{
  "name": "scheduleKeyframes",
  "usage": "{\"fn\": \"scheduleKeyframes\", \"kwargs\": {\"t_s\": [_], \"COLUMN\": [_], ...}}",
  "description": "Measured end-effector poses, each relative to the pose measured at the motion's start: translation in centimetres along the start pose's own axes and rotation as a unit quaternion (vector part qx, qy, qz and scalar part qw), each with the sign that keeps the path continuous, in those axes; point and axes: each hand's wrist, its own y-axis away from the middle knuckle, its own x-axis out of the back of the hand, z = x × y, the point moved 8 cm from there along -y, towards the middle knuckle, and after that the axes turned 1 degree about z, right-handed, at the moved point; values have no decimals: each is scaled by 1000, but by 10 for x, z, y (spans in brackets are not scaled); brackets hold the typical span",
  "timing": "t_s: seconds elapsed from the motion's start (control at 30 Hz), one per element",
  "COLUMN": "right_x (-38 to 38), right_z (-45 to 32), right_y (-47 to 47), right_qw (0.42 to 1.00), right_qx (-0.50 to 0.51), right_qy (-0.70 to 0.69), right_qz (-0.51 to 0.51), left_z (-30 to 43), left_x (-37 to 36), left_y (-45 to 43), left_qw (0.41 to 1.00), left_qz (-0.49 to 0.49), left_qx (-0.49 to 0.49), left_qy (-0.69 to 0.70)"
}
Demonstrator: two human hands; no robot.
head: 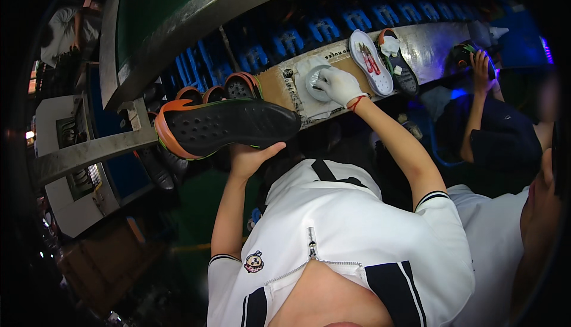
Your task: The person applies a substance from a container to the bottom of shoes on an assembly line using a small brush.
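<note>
My bare left hand [250, 158] grips a black shoe sole [223, 124] with an orange and green edge from below, its perforated inner face turned up. Gloved in white, my right hand [341, 87] reaches into a small round dish [316, 83], fingertips bent together at its inside; whether they pinch something is hidden. The dish sits on a whitish cloth [308, 66] over cardboard. To the right of it, a white sole [370, 61] carries red-handled tweezers or small scissors [370, 64]. Beside that lies a dark sole [403, 70] with white scraps on it.
Several orange-rimmed soles [241, 85] stand behind the held one. Blue racks [290, 43] line the bench's far side. A metal frame [196, 14] arches overhead at the left. Another person [495, 117] works at the right with a shoe, near a bottle [484, 34] with a pale nozzle.
</note>
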Motion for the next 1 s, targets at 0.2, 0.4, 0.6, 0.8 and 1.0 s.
{"fn": "scheduleKeyframes", "kwargs": {"t_s": [0.2,0.4,0.6,0.8,1.0], "right_x": [54,69,78,88,100], "right_z": [-55,-133,-146,-146,-143], "right_y": [13,42,45,41,39], "right_qw": [967,942,957,974,967], "right_qx": [-20,41,71,142,236], "right_qy": [-246,-276,-216,-133,-95], "right_qz": [-63,-185,-182,-119,-20], "left_z": [19,8,39,36,54], "left_x": [-3,-7,-18,-17,-31], "left_y": [-3,-29,-36,-23,-11], "left_qw": [964,962,715,730,714], "left_qz": [-64,-150,-221,-207,-240], "left_qx": [-132,17,73,149,212], "left_qy": [-223,228,659,634,623]}}
